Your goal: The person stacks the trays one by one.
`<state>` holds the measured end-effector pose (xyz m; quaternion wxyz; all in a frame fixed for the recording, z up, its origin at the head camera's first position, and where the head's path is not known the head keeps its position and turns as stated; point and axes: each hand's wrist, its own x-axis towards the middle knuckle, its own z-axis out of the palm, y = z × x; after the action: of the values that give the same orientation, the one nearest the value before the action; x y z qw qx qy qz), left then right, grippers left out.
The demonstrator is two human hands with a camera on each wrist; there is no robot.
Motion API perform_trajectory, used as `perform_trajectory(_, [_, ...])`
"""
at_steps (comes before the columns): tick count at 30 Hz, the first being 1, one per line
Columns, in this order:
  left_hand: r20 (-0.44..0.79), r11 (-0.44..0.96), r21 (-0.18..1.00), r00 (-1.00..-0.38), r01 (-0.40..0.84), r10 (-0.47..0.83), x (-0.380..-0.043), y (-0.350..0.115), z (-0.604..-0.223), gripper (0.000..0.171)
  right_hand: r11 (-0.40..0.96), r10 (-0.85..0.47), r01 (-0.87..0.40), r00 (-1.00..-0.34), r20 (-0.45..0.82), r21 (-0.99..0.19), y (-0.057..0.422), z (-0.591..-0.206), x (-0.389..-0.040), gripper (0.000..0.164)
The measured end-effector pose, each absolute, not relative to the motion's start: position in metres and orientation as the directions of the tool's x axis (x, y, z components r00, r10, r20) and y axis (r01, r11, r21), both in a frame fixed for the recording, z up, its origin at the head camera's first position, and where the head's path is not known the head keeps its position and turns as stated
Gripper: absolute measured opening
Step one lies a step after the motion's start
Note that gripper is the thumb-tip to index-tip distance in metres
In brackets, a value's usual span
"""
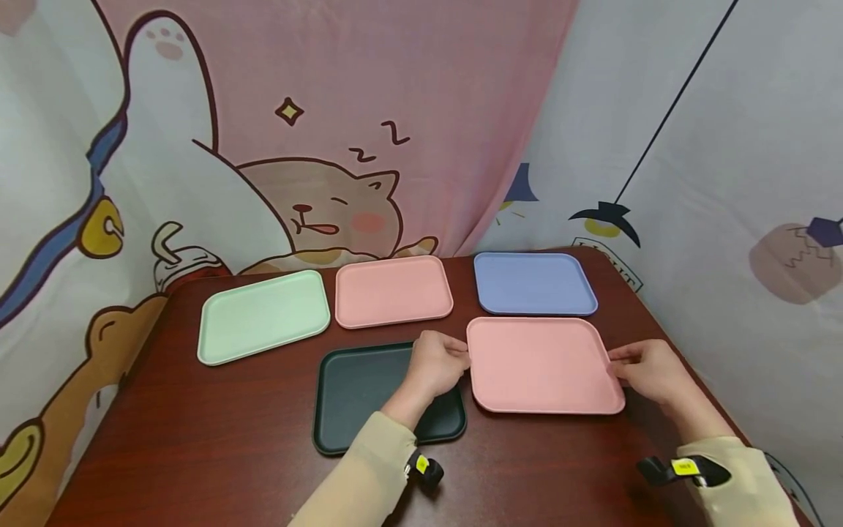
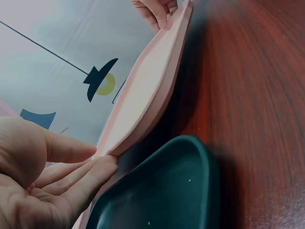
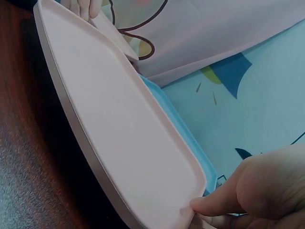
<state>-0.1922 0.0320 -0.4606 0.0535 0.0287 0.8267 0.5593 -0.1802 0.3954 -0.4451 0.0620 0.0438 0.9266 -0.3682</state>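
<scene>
Both hands hold a pink rectangular tray (image 1: 543, 366) by its two short sides, at the right of the table. My left hand (image 1: 435, 362) pinches the left rim between thumb and fingers, reaching across a dark green tray (image 1: 358, 399). At the opposite rim, my right hand (image 1: 652, 371) grips with the thumb on top and fingers below. A dark shadow shows under the pink tray (image 2: 147, 90) in the left wrist view. Its top side (image 3: 114, 114) bears nothing in the right wrist view.
Along the back of the brown table (image 1: 217, 439) lie a mint green tray (image 1: 263, 316), a second pink tray (image 1: 394, 291) and a blue tray (image 1: 535, 283). The blue one sits right behind the held tray. A printed cloth (image 1: 461, 110) hangs around the table.
</scene>
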Motion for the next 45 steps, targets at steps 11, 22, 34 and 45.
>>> perform_trajectory(11, [-0.164, 0.090, 0.984, -0.977, -0.153, 0.133, -0.188, 0.024, -0.462, 0.024, 0.706, 0.019, 0.085, -0.995, -0.101, -0.704, 0.393, -0.434, -0.175, 0.027])
perform_trajectory(22, [-0.207, -0.043, 0.975, -0.964, -0.217, 0.169, -0.188, 0.022, -0.463, 0.022, 0.662, 0.015, 0.090, -0.994, -0.106, -0.744, 0.389, -0.428, -0.170, 0.028])
perform_trajectory(34, [-0.206, -0.031, 0.977, -0.971, -0.211, 0.126, -0.184, 0.013, -0.458, 0.020, 0.639, -0.026, 0.085, -0.991, -0.132, -0.765, 0.386, -0.416, -0.167, 0.034])
perform_trajectory(45, [-0.202, -0.076, 0.974, -0.971, -0.212, 0.127, -0.177, -0.009, -0.452, 0.024, 0.605, -0.067, 0.077, -0.987, -0.147, -0.792, 0.370, -0.406, -0.159, 0.037])
